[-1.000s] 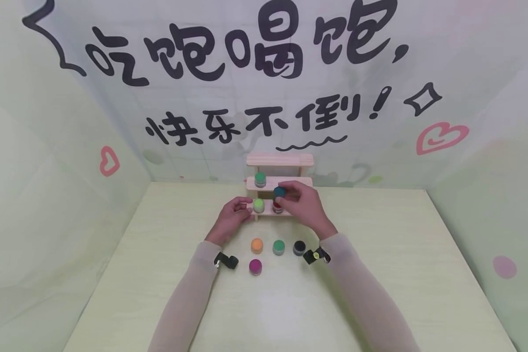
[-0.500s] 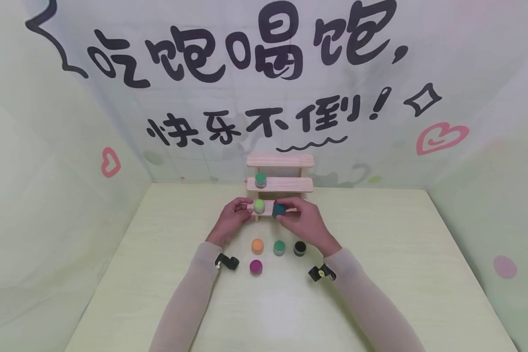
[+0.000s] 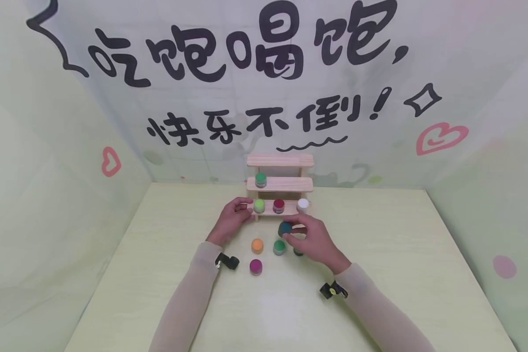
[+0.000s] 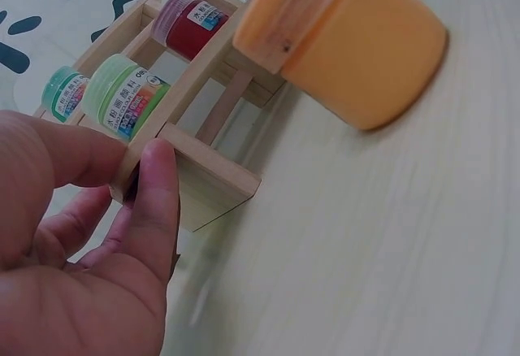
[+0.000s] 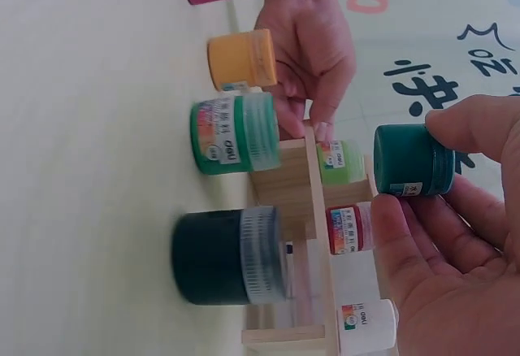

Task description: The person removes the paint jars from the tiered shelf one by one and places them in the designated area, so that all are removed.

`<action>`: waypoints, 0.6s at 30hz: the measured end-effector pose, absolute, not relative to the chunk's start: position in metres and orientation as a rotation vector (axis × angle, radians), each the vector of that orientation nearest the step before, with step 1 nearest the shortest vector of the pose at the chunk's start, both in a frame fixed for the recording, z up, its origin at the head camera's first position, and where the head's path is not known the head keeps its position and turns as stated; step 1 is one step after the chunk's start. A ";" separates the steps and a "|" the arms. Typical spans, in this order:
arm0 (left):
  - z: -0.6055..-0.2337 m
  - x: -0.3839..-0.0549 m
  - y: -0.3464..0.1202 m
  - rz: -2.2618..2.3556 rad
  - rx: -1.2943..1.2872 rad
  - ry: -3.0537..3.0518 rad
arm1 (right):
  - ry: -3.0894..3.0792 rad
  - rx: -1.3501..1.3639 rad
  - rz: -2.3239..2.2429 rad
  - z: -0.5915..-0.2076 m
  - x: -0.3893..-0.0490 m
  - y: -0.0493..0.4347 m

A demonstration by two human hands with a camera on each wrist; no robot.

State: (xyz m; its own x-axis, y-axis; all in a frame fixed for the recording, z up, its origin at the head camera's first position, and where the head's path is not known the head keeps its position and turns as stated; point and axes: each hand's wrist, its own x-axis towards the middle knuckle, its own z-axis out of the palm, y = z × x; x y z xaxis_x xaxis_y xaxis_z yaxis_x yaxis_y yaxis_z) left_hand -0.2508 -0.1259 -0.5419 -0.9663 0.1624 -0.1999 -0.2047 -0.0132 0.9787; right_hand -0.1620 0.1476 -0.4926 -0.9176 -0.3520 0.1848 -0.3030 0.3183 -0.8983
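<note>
A three-tier wooden rack (image 3: 286, 185) stands by the back wall. My left hand (image 3: 231, 221) pinches the left end of its lowest shelf between thumb and forefinger. In my right hand (image 3: 317, 238), thumb and fingers pinch a dark teal paint jar (image 5: 413, 159), held in front of the rack above the table. The lowest shelf bears a light green paint jar (image 3: 258, 206), a red paint jar (image 3: 278, 206) and a white paint jar (image 3: 303, 205). On the middle shelf's left end sits a green paint jar (image 3: 260, 180).
Before the rack, an orange jar (image 3: 257, 245), another green jar (image 3: 279, 247) and a magenta jar (image 3: 255, 267) stand on the table (image 3: 273, 318). A black jar (image 5: 223, 256) is mostly hidden by my right hand in the head view. A printed cloth (image 3: 202, 98) hangs behind.
My right hand has drawn the teal jar from the middle shelf's front down and towards me, uncovering the red and white jars. My left hand has stayed at the rack.
</note>
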 end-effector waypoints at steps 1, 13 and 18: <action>-0.541 -0.251 -0.126 2.067 -0.043 2.007 | 2.510 -0.628 -1.698 -0.493 -0.160 0.148; -0.541 -0.251 -0.124 2.055 -0.042 2.021 | 2.563 -0.650 -1.651 -0.510 -0.141 0.155; -0.541 -0.251 -0.124 2.055 -0.029 2.033 | 2.552 -0.673 -1.661 -0.514 -0.133 0.155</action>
State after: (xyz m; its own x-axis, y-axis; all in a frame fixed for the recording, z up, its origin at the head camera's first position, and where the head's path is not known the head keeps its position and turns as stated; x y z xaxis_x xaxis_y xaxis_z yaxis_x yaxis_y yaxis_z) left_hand -0.2508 -0.1237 -0.5411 -0.9685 0.1624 -0.1888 -0.1906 0.0049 0.9817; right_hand -0.1326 0.1549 -0.5145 -0.9065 -0.3659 0.2105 -0.3406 0.3395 -0.8768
